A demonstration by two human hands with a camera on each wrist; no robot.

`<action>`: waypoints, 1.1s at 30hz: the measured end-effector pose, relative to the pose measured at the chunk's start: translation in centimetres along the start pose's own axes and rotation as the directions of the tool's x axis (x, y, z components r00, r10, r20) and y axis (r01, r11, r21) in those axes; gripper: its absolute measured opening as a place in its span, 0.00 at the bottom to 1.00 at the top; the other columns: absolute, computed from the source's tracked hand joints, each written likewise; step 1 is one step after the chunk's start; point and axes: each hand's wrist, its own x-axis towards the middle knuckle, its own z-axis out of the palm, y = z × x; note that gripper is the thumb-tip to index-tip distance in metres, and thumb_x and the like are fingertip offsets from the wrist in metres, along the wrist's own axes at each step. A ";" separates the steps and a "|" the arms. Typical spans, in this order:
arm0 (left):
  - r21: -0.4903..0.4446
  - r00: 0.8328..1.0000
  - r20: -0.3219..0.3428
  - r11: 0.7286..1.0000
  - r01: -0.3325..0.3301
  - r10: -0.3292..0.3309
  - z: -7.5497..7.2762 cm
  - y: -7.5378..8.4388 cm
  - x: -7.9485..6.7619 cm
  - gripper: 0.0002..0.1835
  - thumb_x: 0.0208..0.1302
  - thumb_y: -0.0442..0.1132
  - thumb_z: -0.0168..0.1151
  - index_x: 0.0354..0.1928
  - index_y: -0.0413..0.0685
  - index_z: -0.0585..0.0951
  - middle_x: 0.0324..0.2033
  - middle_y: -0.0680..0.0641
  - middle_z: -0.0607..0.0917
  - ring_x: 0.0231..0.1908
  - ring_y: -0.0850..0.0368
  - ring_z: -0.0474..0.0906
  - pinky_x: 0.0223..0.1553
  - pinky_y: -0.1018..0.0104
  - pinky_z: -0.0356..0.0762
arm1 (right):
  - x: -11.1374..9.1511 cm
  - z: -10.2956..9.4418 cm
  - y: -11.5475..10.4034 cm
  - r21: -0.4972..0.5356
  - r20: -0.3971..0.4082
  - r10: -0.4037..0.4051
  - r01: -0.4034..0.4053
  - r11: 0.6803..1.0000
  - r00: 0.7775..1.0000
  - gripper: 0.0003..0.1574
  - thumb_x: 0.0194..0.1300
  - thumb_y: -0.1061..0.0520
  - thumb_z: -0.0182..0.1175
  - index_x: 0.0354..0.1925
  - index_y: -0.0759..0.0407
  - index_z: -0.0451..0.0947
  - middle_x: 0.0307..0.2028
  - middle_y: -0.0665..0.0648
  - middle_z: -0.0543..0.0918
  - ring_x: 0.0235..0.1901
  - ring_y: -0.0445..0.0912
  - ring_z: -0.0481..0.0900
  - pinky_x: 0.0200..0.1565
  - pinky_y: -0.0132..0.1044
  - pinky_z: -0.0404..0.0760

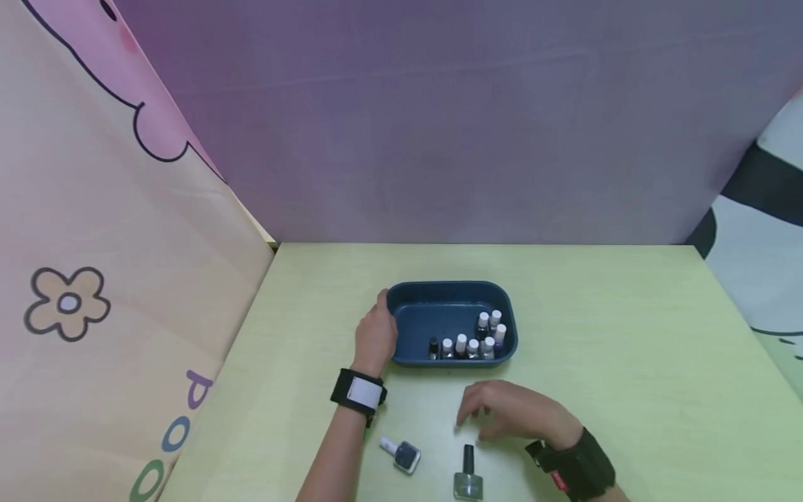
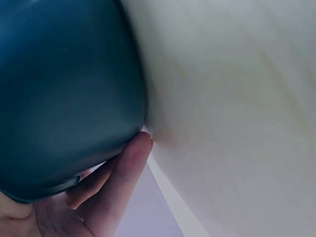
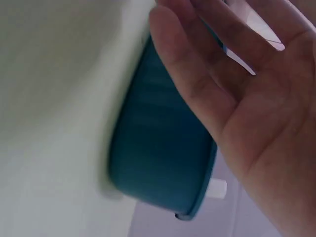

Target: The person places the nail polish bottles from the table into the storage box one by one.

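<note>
A dark blue plastic tray [image 1: 414,328] holds several small nail polish bottles [image 1: 473,347] with mostly white caps, grouped along its front and right. My left hand [image 1: 376,335] grips the tray's left side; in the left wrist view its fingers [image 2: 129,170] lie along the outer wall, with the thumb by the rim. Over the table in front of the tray, my right hand [image 1: 511,411] is empty, its fingers loosely bent. Just below it lies a nail polish bottle with a black cap [image 1: 468,481]. Between the forearms lies a dark blue bottle with a white cap [image 1: 404,454].
The tray stands on a pale yellow-green table [image 1: 602,314]. A purple-grey cloth wall [image 1: 439,139] rises behind its far edge. Printed panels stand at the left [image 1: 144,265] and right [image 1: 765,258]. Each wrist wears a black strap.
</note>
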 end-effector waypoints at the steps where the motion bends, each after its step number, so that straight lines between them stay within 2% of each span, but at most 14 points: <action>1: 0.004 1.000 -0.002 1.000 -0.002 0.002 0.0 0.0 0.0 0.26 0.65 0.36 0.47 0.65 0.44 0.60 0.36 0.41 0.81 0.21 0.54 0.74 0.22 0.61 0.70 | 0.1 0.2 0.1 0.000 0.007 -0.014 0.014 1.000 1.000 0.21 0.45 0.59 0.67 0.41 0.42 0.81 0.38 0.37 0.77 0.37 0.34 0.73 0.40 0.30 0.72; 9: 0.005 1.000 -0.003 1.000 0.000 0.000 0.1 0.0 0.0 0.25 0.65 0.37 0.46 0.65 0.45 0.60 0.36 0.42 0.81 0.19 0.56 0.72 0.21 0.62 0.68 | 0.6 1.4 0.6 -0.052 0.015 -0.111 0.112 0.992 0.994 0.18 0.42 0.61 0.67 0.36 0.44 0.82 0.34 0.36 0.76 0.34 0.30 0.70 0.38 0.26 0.70; 13: 0.008 1.000 -0.007 1.000 -0.008 0.008 0.0 0.0 0.0 0.25 0.65 0.37 0.46 0.65 0.45 0.61 0.35 0.42 0.81 0.18 0.56 0.70 0.20 0.62 0.67 | 0.8 1.9 0.7 -0.067 0.030 -0.099 0.101 0.993 0.995 0.17 0.41 0.63 0.66 0.34 0.46 0.83 0.31 0.37 0.74 0.30 0.30 0.68 0.36 0.25 0.69; 20: 0.002 1.000 -0.020 1.000 -0.013 0.014 0.0 0.0 0.0 0.25 0.65 0.36 0.47 0.64 0.45 0.61 0.36 0.41 0.81 0.20 0.54 0.72 0.21 0.61 0.69 | 1.1 2.5 0.5 -0.089 0.039 -0.036 0.039 0.995 0.999 0.19 0.41 0.64 0.65 0.31 0.42 0.83 0.28 0.37 0.72 0.28 0.31 0.66 0.32 0.26 0.68; 28: 0.001 1.000 -0.010 1.000 0.001 -0.001 -0.1 0.1 0.0 0.25 0.65 0.36 0.46 0.64 0.44 0.61 0.36 0.41 0.81 0.19 0.55 0.72 0.21 0.62 0.68 | 1.1 3.2 0.3 -0.093 0.054 -0.109 0.114 0.989 0.993 0.21 0.40 0.62 0.66 0.35 0.41 0.82 0.30 0.37 0.70 0.28 0.30 0.65 0.32 0.24 0.66; 33: -0.006 1.000 -0.004 1.000 0.004 -0.004 -0.2 0.0 -0.1 0.25 0.65 0.36 0.46 0.65 0.44 0.61 0.35 0.41 0.81 0.19 0.56 0.71 0.21 0.62 0.68 | 1.1 3.5 0.3 -0.083 0.058 -0.104 0.108 0.991 0.993 0.19 0.41 0.61 0.67 0.34 0.39 0.83 0.29 0.37 0.70 0.27 0.30 0.65 0.31 0.25 0.66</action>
